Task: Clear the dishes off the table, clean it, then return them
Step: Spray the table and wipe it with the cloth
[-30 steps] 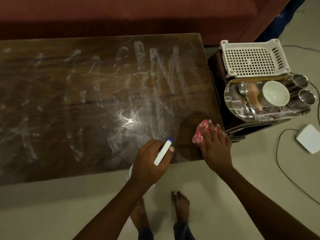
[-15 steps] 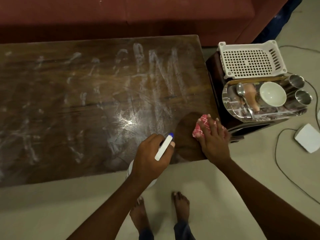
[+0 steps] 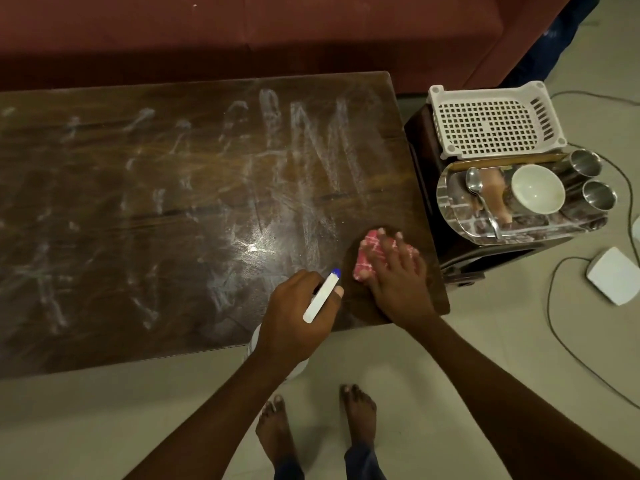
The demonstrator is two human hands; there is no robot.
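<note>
The dark wooden table (image 3: 166, 209) is streaked with white cleaner foam. My right hand (image 3: 398, 275) presses a red-and-white checked cloth (image 3: 367, 255) flat on the table's near right corner, where a wiped dark patch shows. My left hand (image 3: 294, 317) grips a white spray bottle (image 3: 322, 296) with a blue nozzle tip, held over the table's near edge. The dishes sit on a steel tray (image 3: 450, 202) on a side stand to the right: a white bowl (image 3: 536, 188), a spoon (image 3: 479, 199) and two steel cups (image 3: 588, 178).
A white perforated plastic basket (image 3: 491, 123) lies behind the tray. A red sofa (image 3: 277, 32) runs along the table's far side. A white box (image 3: 614, 278) and cables lie on the floor at right. My bare feet (image 3: 318, 424) stand by the table.
My right hand slid the cloth away from me and then leftward over the near right corner. The left hand with the bottle stayed almost in place.
</note>
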